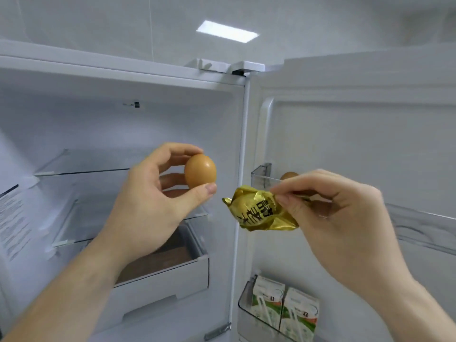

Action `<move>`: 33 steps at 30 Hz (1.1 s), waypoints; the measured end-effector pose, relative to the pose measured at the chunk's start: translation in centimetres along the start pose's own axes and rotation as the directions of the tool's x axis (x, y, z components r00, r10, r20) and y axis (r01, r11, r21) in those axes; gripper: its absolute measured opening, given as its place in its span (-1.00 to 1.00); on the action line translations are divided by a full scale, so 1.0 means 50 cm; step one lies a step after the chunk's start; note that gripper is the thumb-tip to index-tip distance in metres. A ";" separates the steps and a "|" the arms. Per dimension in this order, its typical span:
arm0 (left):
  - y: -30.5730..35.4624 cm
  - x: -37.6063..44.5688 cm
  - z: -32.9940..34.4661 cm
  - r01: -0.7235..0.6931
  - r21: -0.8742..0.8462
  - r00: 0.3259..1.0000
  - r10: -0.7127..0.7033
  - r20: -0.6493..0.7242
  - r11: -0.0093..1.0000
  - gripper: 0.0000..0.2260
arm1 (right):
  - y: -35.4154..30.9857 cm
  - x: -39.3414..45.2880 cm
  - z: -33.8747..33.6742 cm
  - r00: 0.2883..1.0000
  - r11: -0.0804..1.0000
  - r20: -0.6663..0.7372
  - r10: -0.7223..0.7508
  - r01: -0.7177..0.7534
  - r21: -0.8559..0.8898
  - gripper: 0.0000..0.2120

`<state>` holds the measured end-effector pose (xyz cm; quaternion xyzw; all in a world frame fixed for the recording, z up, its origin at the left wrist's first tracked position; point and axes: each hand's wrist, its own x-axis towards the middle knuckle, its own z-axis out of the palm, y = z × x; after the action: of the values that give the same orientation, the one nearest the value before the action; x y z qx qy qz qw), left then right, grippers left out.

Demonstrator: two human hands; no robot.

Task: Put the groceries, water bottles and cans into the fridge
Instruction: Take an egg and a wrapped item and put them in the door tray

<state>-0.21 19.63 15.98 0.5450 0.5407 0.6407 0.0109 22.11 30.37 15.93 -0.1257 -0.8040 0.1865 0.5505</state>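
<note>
From the head view I recorded an open fridge (pixel 123 114) with its door (pixel 357 134) swung out to the right. Both hands were raised in front of it, apart from each other, each clamped on its own item.

The left hand (pixel 148 203) held a brown egg (pixel 200 173) upright, pinched between the thumb below and the fingertips above and behind. The egg stood in front of the fridge's main compartment, at the height of the upper glass shelf (pixel 81 169), near the right inner wall and touching no shelf.

The right hand (pixel 330 218) pinched a crumpled gold foil packet (pixel 259 213) with dark printed characters between thumb and forefinger. The packet hung just to the right of the egg, not touching it, in front of the hinge edge between compartment and door.

Behind the right hand I noted a second brown egg (pixel 289 175) sitting in the upper clear door bin (pixel 262 177), partly hidden by the fingers. Two green-and-white drink cartons (pixel 283 309) stood side by side in the lower door bin (pixel 246 314). Inside the compartment, a white drawer (pixel 162 285) sat pulled partly outward below the shelves. I could not tell its contents.
</note>
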 end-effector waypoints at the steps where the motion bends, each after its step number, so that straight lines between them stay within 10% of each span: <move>1: 0.011 0.018 0.009 -0.030 -0.008 0.999 0.030 0.018 1.000 -0.56 | -0.006 0.010 -0.021 1.000 1.000 -0.025 -0.003 0.002 -0.022 -0.76; 15: 0.122 0.163 0.216 -0.180 0.036 0.912 0.153 0.381 0.983 -0.61 | -0.015 0.104 -0.260 0.982 0.905 -0.187 0.042 -0.116 -0.409 -0.73; 33: 0.150 0.206 0.361 -0.149 0.510 0.615 -0.325 0.719 0.847 -0.64 | 0.060 0.102 -0.328 0.985 0.811 -0.030 0.172 -0.158 -0.563 -0.73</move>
<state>12.73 35.01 25.12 0.7211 0.6605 0.1638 0.1298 35.53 37.78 24.23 -0.3496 -0.8153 -0.0106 0.4615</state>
